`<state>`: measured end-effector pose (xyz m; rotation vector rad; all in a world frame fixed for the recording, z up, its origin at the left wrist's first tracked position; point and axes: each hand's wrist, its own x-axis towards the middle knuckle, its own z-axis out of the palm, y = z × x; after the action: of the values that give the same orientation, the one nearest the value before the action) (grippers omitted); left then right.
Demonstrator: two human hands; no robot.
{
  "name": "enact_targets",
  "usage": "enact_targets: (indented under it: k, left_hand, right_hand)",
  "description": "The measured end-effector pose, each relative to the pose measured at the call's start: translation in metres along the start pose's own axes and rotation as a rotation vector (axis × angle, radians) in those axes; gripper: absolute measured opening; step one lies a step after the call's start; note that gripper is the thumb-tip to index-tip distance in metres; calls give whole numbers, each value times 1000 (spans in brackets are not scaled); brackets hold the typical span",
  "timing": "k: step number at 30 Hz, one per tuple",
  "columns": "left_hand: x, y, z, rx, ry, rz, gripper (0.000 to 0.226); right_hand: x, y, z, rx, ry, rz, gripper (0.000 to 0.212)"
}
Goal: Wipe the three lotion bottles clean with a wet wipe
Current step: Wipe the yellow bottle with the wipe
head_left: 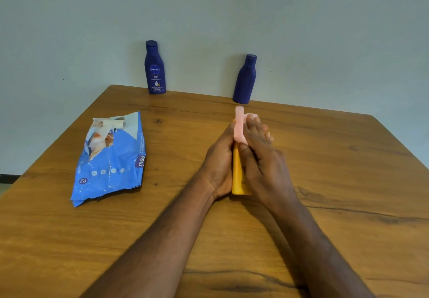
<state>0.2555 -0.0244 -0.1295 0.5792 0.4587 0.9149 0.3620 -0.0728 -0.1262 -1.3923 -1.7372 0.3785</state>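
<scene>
My left hand grips a yellow lotion bottle that lies lengthwise between both hands, its base towards me. My right hand presses a pale pink wet wipe over the bottle's far end, which the wipe and fingers hide. Two dark blue lotion bottles stand upright at the table's far edge against the wall: one with a white label at centre left, one plain just beyond my hands.
A torn blue wet wipe pack lies flat on the wooden table to the left of my hands. A pale wall rises behind the table's far edge.
</scene>
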Motion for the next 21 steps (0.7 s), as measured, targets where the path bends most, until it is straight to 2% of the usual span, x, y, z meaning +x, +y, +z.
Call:
enact_targets:
  k: [2, 4, 7, 9, 10, 12, 15, 18, 21]
  left_hand:
    - [1, 4, 1, 30, 32, 56, 48]
    - [3, 6, 1, 121, 45, 170, 40]
    - [0, 8, 6, 409, 52, 344, 43]
    - [-3, 8, 10, 511, 50, 413, 51]
    - [-3, 8, 10, 537, 55, 441, 54]
    - [-4, 6, 9, 599, 57, 474, 61]
    - [-4, 0, 7, 742, -3, 472, 71]
    - [-6, -6, 9, 876, -113, 475, 58]
    - [-6, -6, 9, 822, -154, 442, 49]
  right_hand:
    - [-2, 4, -3, 107, -4, -53, 47]
    - [-4, 2, -6, 315, 62, -46, 40]
    - [-3, 2, -12, 593, 429, 166, 30]
    - [1, 11, -21, 545, 680, 325, 27]
    - [3, 16, -26, 495, 738, 345, 26]
    - [4, 20, -32, 432, 733, 278, 24]
    - [3, 16, -32, 366, 578, 91, 34]
    - [0, 11, -30, 457, 408, -5, 39]
    - [-3, 10, -32, 489, 351, -50, 37]
